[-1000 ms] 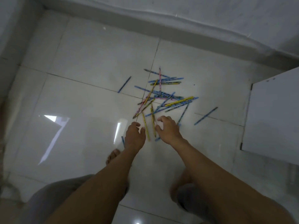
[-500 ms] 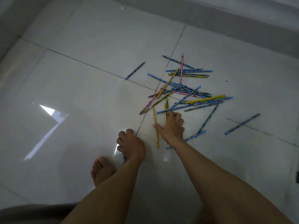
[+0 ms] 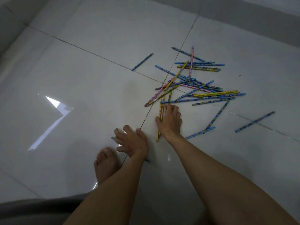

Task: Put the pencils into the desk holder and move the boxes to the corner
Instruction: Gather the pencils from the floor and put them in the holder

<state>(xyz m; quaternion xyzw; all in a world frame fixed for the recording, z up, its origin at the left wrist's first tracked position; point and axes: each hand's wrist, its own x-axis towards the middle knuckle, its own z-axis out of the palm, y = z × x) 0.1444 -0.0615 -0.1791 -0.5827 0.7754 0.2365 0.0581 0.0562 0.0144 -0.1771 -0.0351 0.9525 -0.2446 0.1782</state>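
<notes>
Right hand (image 3: 169, 122) pinches two thin yellow patterned wooden pencils (image 3: 157, 136) at the near edge of the pile, thumb on one side and fingers curled over the other. Left hand (image 3: 132, 142) lies fingers-down over a single dull-blue wooden pencil (image 3: 113, 138), with one end poking out each side. We can't tell if it's closed round it or just pressing.

Delta over the last second: left hand pulled back off the pile toward us onto that stray. Right hand went from reaching at the pile's near edge to settled on the yellow pair. We also leaned in, so the white cabinet that sat right of the pile is out of frame. Pile itself looks undisturbed.

Big to small:
- glossy white tiled floor (image 3: 81, 78) under everything
- loose pile of blue, yellow and pink patterned pencils (image 3: 194, 88), crisscrossed over a grout joint
- our bare foot (image 3: 106, 164), near-left of the pile, just beside the left hand
- three lone blue pencils: one off the pile's far-left (image 3: 142, 62), one well off to its right (image 3: 254, 122), one near-right by the right wrist (image 3: 201, 132)
- tiny dark speck (image 3: 239, 75), right of the pile's far end

Our read: collection has barely started, and nearly every pencil is on the floor. Desk holder and boxes aren't in view, so we can't place the drop-off from here.
</notes>
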